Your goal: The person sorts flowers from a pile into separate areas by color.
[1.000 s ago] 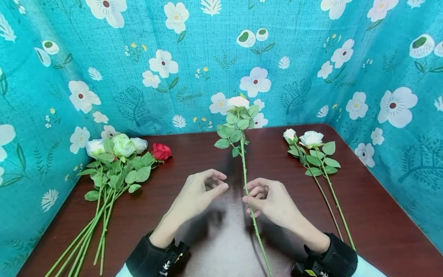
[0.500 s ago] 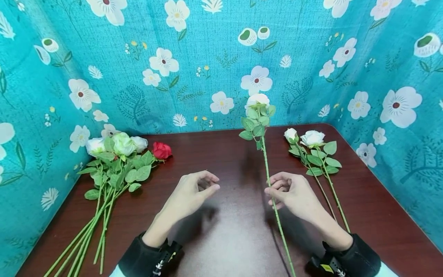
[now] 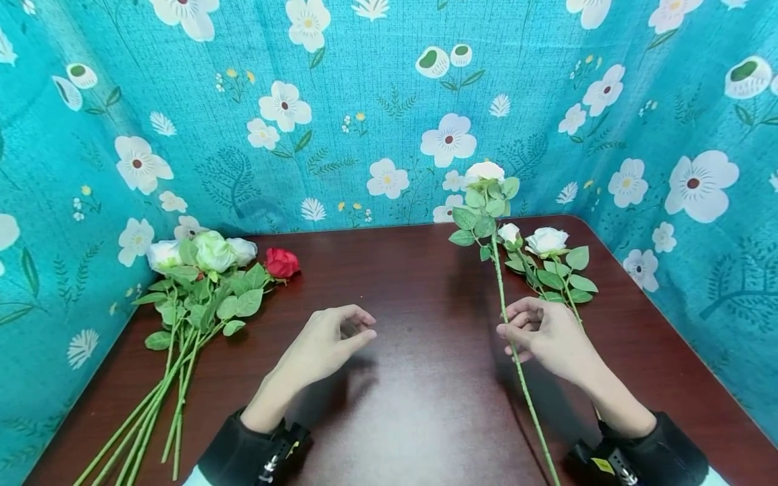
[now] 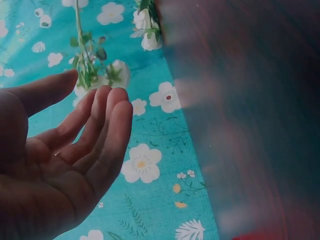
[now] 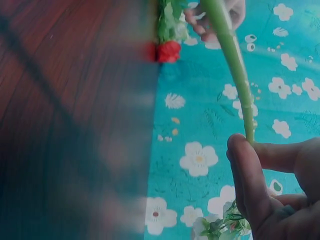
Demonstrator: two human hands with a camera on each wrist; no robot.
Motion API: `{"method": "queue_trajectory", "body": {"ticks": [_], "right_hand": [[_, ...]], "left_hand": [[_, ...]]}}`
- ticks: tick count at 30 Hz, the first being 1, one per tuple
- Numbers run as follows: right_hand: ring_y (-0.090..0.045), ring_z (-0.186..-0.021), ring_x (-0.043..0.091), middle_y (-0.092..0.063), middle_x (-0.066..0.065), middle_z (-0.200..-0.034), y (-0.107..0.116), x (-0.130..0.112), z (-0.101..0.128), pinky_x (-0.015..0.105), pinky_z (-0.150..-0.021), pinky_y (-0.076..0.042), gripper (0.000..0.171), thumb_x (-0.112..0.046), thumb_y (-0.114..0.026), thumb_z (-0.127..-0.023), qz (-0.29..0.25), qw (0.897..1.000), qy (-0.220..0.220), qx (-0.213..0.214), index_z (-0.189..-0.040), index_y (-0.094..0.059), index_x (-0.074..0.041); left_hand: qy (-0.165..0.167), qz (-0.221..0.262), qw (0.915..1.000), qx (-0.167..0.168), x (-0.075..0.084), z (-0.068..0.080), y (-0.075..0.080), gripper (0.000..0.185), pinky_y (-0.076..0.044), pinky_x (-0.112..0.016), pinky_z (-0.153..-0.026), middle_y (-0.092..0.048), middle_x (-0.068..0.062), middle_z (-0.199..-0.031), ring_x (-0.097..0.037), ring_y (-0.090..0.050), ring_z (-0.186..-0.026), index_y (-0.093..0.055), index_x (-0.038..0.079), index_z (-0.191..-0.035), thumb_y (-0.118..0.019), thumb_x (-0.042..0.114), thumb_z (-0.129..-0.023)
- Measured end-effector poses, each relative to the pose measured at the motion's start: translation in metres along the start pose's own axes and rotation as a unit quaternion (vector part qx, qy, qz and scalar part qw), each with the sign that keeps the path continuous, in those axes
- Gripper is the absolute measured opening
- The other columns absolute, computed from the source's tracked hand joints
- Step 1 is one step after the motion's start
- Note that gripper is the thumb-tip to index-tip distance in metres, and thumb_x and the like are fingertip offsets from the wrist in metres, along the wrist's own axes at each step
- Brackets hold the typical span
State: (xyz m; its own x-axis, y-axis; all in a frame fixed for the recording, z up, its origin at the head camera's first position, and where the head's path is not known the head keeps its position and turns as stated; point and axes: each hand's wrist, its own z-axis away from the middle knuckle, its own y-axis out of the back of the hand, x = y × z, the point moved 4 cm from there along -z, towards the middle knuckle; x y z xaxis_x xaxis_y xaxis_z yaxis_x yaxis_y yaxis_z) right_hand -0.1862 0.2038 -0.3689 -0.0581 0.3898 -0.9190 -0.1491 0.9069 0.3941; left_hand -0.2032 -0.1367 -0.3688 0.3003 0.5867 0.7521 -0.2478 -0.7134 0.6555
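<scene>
At the far left of the dark wooden surface lies a bundle of roses, white blooms with one red rose at its right edge, their green stems running toward the near left corner. Right of the bundle, the left hand hovers just above the surface near the middle, holding nothing, its fingers loosely curled and slightly apart with the palm turned inward. Further right, the right hand pinches the green stem of a white rose between thumb and fingertips, holding it nearly upright and tilted a little away, the bloom raised against the teal floral backdrop and the stem's lower end reaching the near edge. Just beyond that hand, two white roses lie flat on the surface at the far right, leaves touching the held stem's foliage.
</scene>
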Motion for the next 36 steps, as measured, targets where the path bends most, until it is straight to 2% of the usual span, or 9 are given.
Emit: {"method": "queue_trajectory", "body": {"ticks": [5,10,17,24,30,36], "right_hand": [[-0.072,-0.072,0.037,-0.069,0.02,-0.087,0.012,0.004,0.003,0.04,-0.06,-0.062,0.032,-0.008,-0.078,-0.091,0.026,1.0,-0.015,0.01,-0.113,-0.06,0.009],[-0.073,-0.071,0.035,-0.069,0.016,-0.085,0.023,0.004,0.005,0.038,-0.059,-0.061,0.031,-0.006,-0.076,-0.092,0.051,0.998,-0.016,0.021,-0.112,-0.059,0.011],[-0.073,-0.07,0.03,-0.07,0.01,-0.082,0.041,0.005,0.008,0.036,-0.059,-0.061,0.031,-0.007,-0.076,-0.092,0.103,0.993,-0.03,0.045,-0.113,-0.06,0.009],[-0.073,-0.066,0.024,-0.071,0.007,-0.078,0.056,0.012,0.011,0.035,-0.055,-0.06,0.036,-0.013,-0.078,-0.092,0.159,0.985,-0.043,0.053,-0.114,-0.061,0.01],[-0.069,-0.058,0.022,-0.069,0.005,-0.071,0.064,0.024,0.01,0.039,-0.051,-0.058,0.029,-0.012,-0.077,-0.092,0.193,0.978,-0.067,0.041,-0.107,-0.061,0.007],[-0.067,-0.055,0.02,-0.067,0.002,-0.068,0.071,0.035,0.007,0.034,-0.051,-0.055,0.022,-0.011,-0.076,-0.092,0.239,0.968,-0.072,0.031,-0.099,-0.061,0.004]], "left_hand": [[-0.003,-0.011,0.9996,-0.025,-0.004,0.002,0.002,0.017,-0.055,-0.031,-0.069,-0.069,0.005,-0.091,-0.013,-0.065,-0.081,-0.072,0.01,-0.11,-0.075,0.019,-0.096],[-0.009,-0.013,0.999,-0.043,-0.006,0.003,0.003,0.019,-0.055,-0.031,-0.069,-0.07,0.005,-0.093,-0.017,-0.066,-0.084,-0.071,0.009,-0.112,-0.074,0.02,-0.097],[0.011,-0.015,0.9983,-0.056,-0.009,0.005,0.003,0.021,-0.054,-0.032,-0.07,-0.068,0.006,-0.092,-0.018,-0.065,-0.085,-0.071,0.009,-0.113,-0.074,0.02,-0.096],[0.007,-0.024,0.998,-0.058,-0.009,0.006,0.005,0.019,-0.054,-0.032,-0.072,-0.068,0.006,-0.093,-0.016,-0.065,-0.086,-0.071,0.01,-0.112,-0.075,0.019,-0.096],[0.002,-0.025,0.9974,-0.067,-0.008,0.005,0.005,0.019,-0.054,-0.034,-0.074,-0.068,0.005,-0.094,-0.015,-0.065,-0.087,-0.07,0.008,-0.112,-0.074,0.018,-0.097],[0.001,-0.032,0.9973,-0.066,-0.008,0.004,0.004,0.018,-0.054,-0.033,-0.075,-0.068,0.006,-0.092,-0.014,-0.065,-0.087,-0.071,0.009,-0.112,-0.074,0.018,-0.096]]}}
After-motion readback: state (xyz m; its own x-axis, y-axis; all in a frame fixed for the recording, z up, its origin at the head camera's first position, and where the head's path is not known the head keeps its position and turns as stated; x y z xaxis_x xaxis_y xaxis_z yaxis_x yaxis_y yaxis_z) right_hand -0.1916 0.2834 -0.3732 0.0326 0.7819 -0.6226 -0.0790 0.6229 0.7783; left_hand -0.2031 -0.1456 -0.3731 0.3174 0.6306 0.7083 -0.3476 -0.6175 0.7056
